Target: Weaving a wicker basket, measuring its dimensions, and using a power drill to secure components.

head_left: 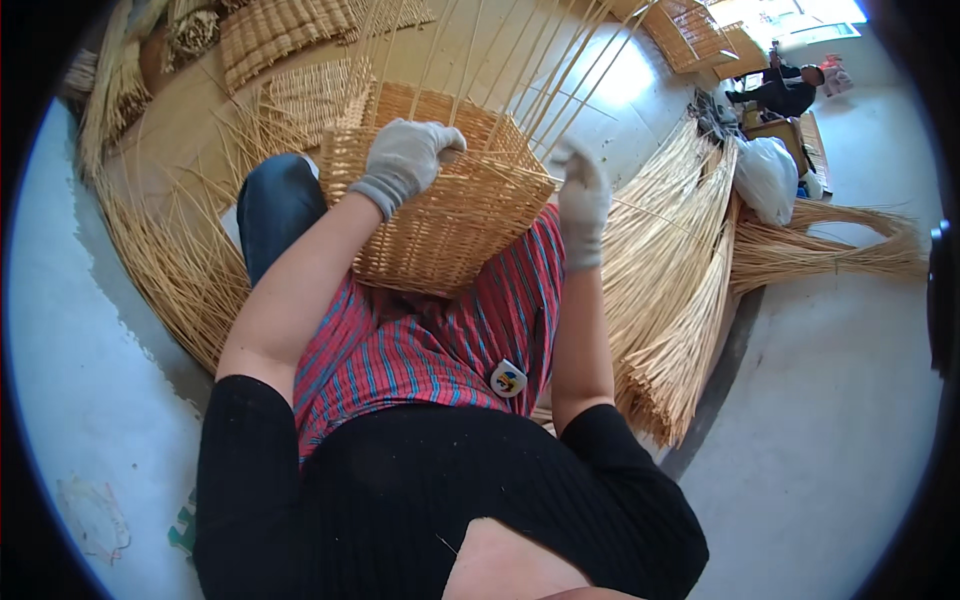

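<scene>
On the lap, over a red striped apron (400, 355), sits a wicker basket (445, 230). Its long side runs from left to right across the knees, and thin canes (490, 55) stick up from it, leaning away from the person. The left hand (402, 158), in a pale glove, is at the near top edge, a bit left of the middle. Its fingers bend over that edge and hold on to it. The right hand (585, 205), gloved too, is up just past the basket's right corner, so that corner lies to the left of its fingers. The right hand is blurry, so I cannot tell if its fingers are spread or pinching a strand. The left hand is the nearer one to the basket's middle.

The basket is open at the top. Some of its far inside wall shows, but the near wall hides the bottom, so I cannot tell what is in there. Off to the right, past a big heap of straw (665, 270), is a puffy white plastic bag (767, 180); what fills it does not show.
</scene>
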Available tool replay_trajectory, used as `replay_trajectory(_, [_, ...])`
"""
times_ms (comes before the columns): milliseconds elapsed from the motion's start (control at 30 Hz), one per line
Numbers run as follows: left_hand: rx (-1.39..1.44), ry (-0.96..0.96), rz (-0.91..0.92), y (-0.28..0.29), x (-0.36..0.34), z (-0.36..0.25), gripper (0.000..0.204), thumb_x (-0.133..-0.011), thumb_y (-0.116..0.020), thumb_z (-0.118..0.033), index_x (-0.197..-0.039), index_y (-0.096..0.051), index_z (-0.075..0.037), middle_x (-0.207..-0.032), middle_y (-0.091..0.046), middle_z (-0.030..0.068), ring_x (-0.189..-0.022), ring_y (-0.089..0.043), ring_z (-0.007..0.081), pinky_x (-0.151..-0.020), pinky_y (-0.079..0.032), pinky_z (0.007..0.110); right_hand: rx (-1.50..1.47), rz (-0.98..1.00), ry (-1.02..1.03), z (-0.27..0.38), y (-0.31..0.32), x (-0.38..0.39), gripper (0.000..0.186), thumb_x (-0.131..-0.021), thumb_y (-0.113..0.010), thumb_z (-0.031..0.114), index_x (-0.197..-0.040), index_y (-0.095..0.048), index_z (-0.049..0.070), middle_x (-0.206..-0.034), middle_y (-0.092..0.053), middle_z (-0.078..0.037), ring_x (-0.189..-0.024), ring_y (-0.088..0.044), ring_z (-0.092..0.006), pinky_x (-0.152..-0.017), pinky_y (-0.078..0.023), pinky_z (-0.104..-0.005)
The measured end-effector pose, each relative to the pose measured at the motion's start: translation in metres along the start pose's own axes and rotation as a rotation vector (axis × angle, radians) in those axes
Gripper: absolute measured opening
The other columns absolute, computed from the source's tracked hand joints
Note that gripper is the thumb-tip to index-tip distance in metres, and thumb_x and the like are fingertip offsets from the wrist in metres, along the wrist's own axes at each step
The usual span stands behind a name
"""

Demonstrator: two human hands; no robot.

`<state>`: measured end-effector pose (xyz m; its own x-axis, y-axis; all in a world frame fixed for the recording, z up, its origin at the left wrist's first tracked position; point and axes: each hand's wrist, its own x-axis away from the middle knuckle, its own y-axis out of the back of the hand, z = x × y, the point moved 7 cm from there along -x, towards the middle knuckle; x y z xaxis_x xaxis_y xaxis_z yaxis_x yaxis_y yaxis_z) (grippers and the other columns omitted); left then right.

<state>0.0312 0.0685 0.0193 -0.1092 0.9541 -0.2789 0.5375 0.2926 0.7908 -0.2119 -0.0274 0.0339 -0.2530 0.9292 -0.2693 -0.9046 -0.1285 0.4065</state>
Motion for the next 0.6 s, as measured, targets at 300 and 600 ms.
replay_trajectory(300, [0.042,-0.114,0.065,-0.005,-0.002,0.003,0.017,-0.092,-0.072,-0.015,-0.109,-0.075,-0.018,-0.103,-0.076,0.0091,-0.093,-0.073,0.0305,-0.083,-0.057,0.042,-0.148,-0.212,-0.369,-0.037,0.081,0.086,0.017,-0.106,-0.064,0.023,-0.114,-0.067,0.009,-0.077,-0.069,-0.002,-0.055,-0.051,-0.0045,-0.048,-0.042,-0.0201])
replay_trajectory(600, [0.029,0.074,0.244,-0.007,-0.010,0.003,0.020,-0.098,-0.062,-0.025,-0.114,-0.073,-0.020,-0.109,-0.075,0.0094,-0.102,-0.071,0.0321,-0.088,-0.055,0.047,-0.013,0.039,0.114,0.055,-0.043,0.029,0.039,-0.104,-0.062,0.013,-0.141,-0.061,0.001,-0.124,-0.071,-0.015,-0.102,-0.070,-0.0213,-0.092,-0.054,-0.0329])
